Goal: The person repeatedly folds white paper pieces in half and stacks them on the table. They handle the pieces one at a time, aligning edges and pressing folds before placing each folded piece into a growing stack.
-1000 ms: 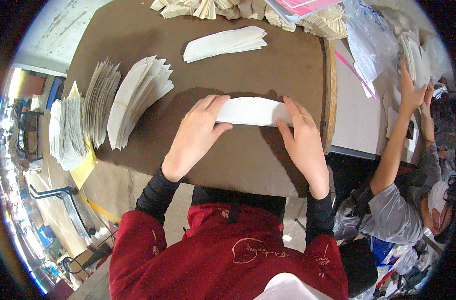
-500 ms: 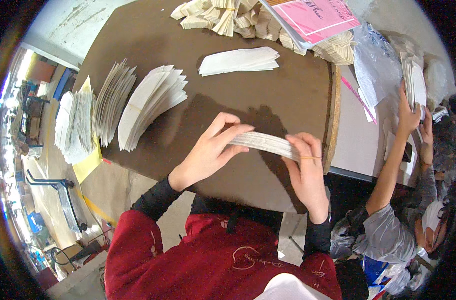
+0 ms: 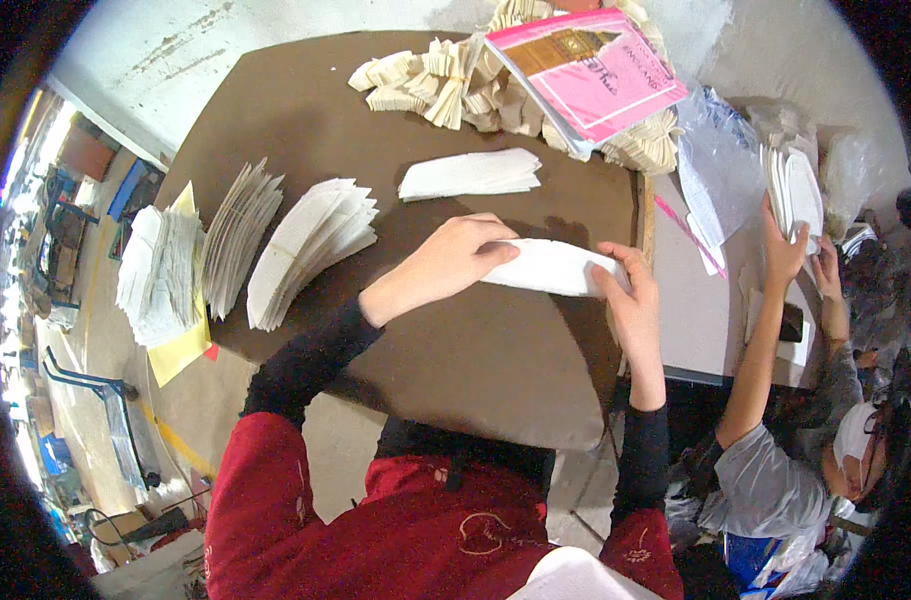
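A broad brown-covered counter (image 3: pixel 455 370), seen from over the worker's shoulder, carries every paper piece within reach. Along its far edge lies a heap of cream folded-paper bundles (image 3: pixel 415 85), partly covered by a pink-covered rectangular booklet (image 3: pixel 615 80). At the left stand three fanned stacks of pale paper, the nearest to the worker's hands being a thick white fanned paper stack (image 3: pixel 310 250) whose length slants from far right to near left. Beyond the right edge, a co-worker's hand (image 3: pixel 785 245) grips another white paper stack (image 3: pixel 797 190), well apart from the worker's own.

At the centre, a long white, gently curved paper strip (image 3: pixel 550 267) spans the space between the left hand (image 3: pixel 440 262) and the right hand (image 3: pixel 635 305). Its long axis runs left to right, the right end tipped slightly toward the worker; its broad face is turned upward. The fingers of the left hand are closed on the left end, thumb along the face; those of the right hand pinch the right end. Whether the lower edge touches the counter cannot be told.

Just beyond, roughly parallel, lies a small loose white paper stack (image 3: pixel 470 175); the left hand is the nearer to it.
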`<state>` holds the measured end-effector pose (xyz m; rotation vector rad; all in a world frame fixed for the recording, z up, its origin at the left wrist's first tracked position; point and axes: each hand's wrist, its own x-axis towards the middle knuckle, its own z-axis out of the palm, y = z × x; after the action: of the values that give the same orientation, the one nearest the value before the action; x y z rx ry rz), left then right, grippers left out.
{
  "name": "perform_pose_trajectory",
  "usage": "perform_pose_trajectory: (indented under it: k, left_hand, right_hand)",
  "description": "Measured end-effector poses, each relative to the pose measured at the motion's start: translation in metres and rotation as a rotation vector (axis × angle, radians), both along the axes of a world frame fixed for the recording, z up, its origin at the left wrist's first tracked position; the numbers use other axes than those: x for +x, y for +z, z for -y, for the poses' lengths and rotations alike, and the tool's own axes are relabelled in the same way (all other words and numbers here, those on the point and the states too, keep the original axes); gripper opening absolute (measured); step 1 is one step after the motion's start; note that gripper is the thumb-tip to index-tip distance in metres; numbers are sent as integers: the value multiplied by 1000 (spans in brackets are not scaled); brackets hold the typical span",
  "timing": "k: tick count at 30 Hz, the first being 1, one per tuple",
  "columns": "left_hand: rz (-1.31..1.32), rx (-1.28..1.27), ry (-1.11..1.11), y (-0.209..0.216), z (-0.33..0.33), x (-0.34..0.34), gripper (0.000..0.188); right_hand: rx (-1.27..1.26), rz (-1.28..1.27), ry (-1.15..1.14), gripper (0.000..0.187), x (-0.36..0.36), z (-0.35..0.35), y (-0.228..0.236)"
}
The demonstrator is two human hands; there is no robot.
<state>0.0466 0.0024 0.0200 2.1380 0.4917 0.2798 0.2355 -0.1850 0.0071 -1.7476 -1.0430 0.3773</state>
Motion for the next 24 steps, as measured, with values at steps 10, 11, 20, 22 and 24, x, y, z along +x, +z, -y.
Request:
perform_pose_trajectory:
  k: [10,11,20,22,24]
  left_hand:
    - [75,908,536,-35,-65,11,52]
    - [-56,965,570,-39,-73,5,52]
    - [37,312,529,-43,-67,-26,47]
    - [72,309,489,-23,-62,-35,48]
    - [99,97,491,0,-47,-47,52]
  right_hand:
    - [22,452,-347,54,-2,6,-11]
    - [74,428,-345,53,-5,17,-8]
    - [140,309,-372,31,-26,75,-23]
    - [166,213,-352,31,-28,82,-20]
    - [186,225,-327,31,-28,90,-13]
